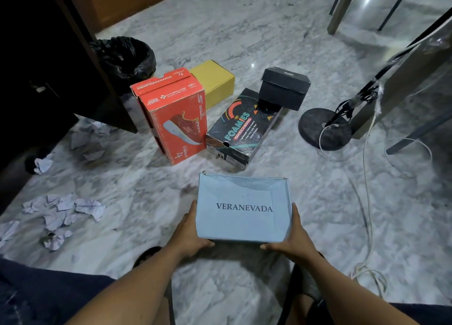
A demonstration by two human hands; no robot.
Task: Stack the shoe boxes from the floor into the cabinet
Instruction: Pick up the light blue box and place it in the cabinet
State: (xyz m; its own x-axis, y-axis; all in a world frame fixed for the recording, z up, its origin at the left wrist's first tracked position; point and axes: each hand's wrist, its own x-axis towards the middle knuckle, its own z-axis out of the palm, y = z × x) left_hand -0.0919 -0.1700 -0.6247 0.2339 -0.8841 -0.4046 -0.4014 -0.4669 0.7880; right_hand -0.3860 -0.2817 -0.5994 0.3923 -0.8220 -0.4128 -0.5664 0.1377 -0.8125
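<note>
A light blue shoe box marked VERANEVADA is held just above the marble floor between both hands. My left hand grips its left side and my right hand grips its right side, fingers curled under the near edge. Beyond it stand a red shoe box on its side, a yellow box behind that, a black FOAMIES box lying flat, and a small black box resting on the FOAMIES box's far end. The dark cabinet with its open door is at the left.
A bin lined with a black bag stands by the cabinet door. Crumpled papers lie on the floor at the left. A round black stand base with cables is at the right, near table legs.
</note>
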